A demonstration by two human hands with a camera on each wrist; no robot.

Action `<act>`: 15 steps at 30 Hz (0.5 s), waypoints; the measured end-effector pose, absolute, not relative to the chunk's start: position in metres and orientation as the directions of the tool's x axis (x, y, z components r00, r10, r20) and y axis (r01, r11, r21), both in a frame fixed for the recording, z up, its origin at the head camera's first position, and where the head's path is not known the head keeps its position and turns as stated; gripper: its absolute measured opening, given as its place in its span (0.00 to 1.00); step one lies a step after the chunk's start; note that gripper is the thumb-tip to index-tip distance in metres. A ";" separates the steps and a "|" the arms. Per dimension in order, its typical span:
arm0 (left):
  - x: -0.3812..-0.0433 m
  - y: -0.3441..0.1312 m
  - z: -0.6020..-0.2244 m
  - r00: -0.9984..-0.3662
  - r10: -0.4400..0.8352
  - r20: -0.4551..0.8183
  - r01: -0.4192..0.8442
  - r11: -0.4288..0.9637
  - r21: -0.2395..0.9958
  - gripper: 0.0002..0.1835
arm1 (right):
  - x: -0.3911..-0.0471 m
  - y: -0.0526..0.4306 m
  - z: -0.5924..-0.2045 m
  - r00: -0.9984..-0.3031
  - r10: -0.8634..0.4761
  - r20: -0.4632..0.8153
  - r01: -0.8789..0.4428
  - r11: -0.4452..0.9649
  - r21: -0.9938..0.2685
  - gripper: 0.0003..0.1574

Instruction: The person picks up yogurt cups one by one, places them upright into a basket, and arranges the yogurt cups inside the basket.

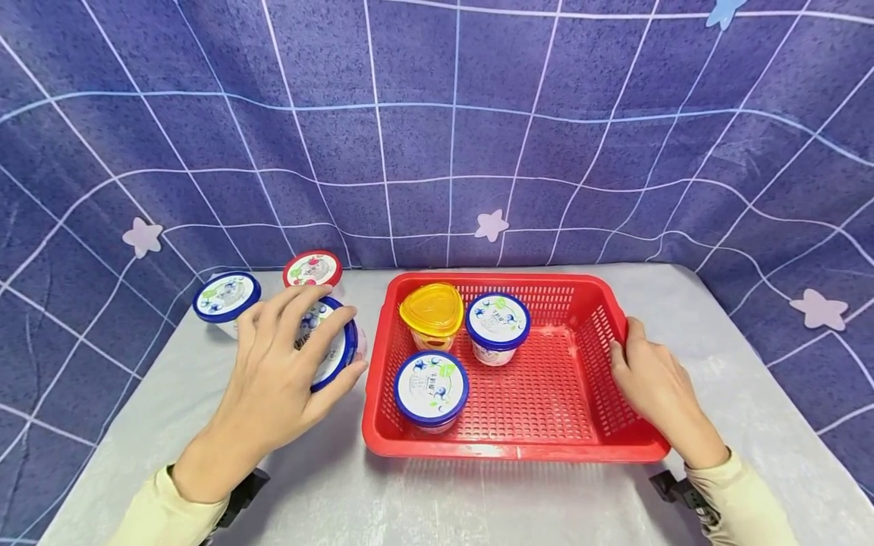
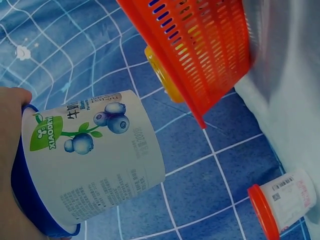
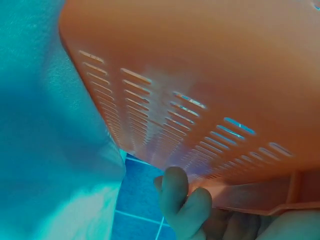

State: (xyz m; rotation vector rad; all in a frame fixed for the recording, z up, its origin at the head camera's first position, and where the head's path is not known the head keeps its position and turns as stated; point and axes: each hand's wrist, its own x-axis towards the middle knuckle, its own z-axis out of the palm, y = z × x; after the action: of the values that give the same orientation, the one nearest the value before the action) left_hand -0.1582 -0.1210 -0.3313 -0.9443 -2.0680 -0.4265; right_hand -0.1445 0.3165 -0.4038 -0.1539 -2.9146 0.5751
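Note:
My left hand (image 1: 280,371) grips a blue-lidded yogurt cup (image 1: 331,345) by its lid, left of the basket; blueberries are printed on its white side (image 2: 100,155) in the left wrist view. A red plastic basket (image 1: 519,453) stands on the table, and my right hand (image 1: 655,375) holds its right rim, fingers curled at the edge. Inside the basket are two blue-lidded cups, one at the front left (image 1: 432,387) and one further back (image 1: 498,322). Beside them sits a cup with a yellow lid (image 1: 433,309).
Left of the basket, a red-lidded cup (image 1: 312,268) and another blue-lidded cup (image 1: 227,296) stand near the table's back edge, partly behind my left hand. A blue gridded cloth (image 1: 423,144) hangs behind the grey-white table (image 1: 505,504).

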 end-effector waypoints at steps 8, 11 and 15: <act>-0.157 -0.111 -0.323 -0.356 0.487 0.798 0.772 0.634 -0.042 0.28 | -0.145 0.316 -0.402 -0.982 0.134 0.136 0.071 0.916 -0.394 0.33; -0.157 -0.106 -0.321 -0.335 0.500 0.799 0.785 0.617 -0.057 0.28 | -0.145 0.316 -0.402 -0.982 0.141 0.124 0.081 0.915 -0.396 0.34; -0.158 -0.100 -0.318 -0.310 0.523 0.794 0.805 0.588 -0.073 0.27 | -0.145 0.316 -0.402 -0.982 0.142 0.123 0.082 0.914 -0.396 0.34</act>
State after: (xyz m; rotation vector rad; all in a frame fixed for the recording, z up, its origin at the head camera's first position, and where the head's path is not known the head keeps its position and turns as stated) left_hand -0.1578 -0.0996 -0.3181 -1.0570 -1.9904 -0.4330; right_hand -0.1451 0.3157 -0.4018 -0.1720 -2.9271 0.5966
